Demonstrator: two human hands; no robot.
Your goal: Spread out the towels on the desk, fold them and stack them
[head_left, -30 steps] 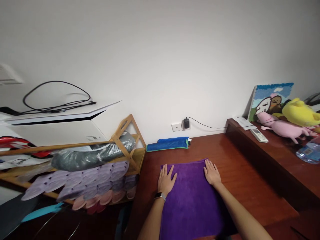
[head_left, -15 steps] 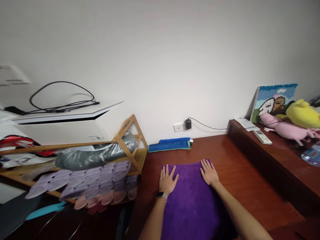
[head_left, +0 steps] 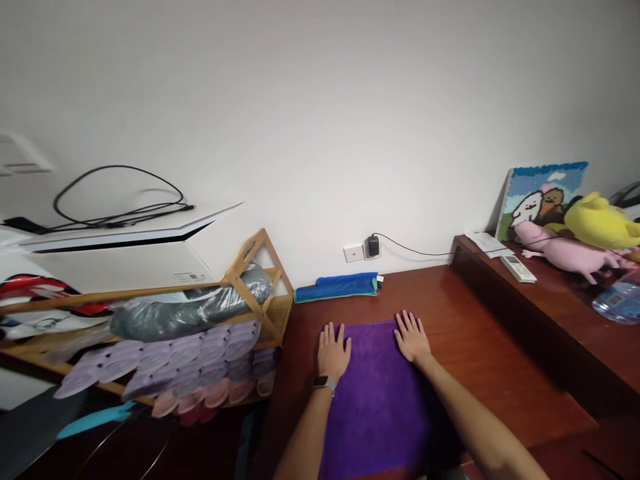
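Note:
A purple towel point(head_left: 373, 393) lies spread flat on the reddish-brown wooden desk point(head_left: 470, 333). On its far left corner my left hand point(head_left: 334, 353) rests palm down, fingers stretched out, with a watch on the wrist. My right hand point(head_left: 413, 339) presses on the far right corner, its fingers spread. Neither hand grips anything. Beyond the towel, a folded blue cloth point(head_left: 337, 287) with green edging lies against the wall.
Left of the desk stands a wooden rack point(head_left: 280, 313) with several slippers point(head_left: 210, 347) and a white box point(head_left: 125, 260) on top. A black charger point(head_left: 373, 245) is plugged into the wall. The raised right ledge holds a remote point(head_left: 519, 269), plush toys point(head_left: 565, 252) and a plastic bottle point(head_left: 619, 301).
Both hands stay flat on the towel's far corners, with only a slight shift. The towel's near edge now shows, with desk below it. The camera view has moved a little.

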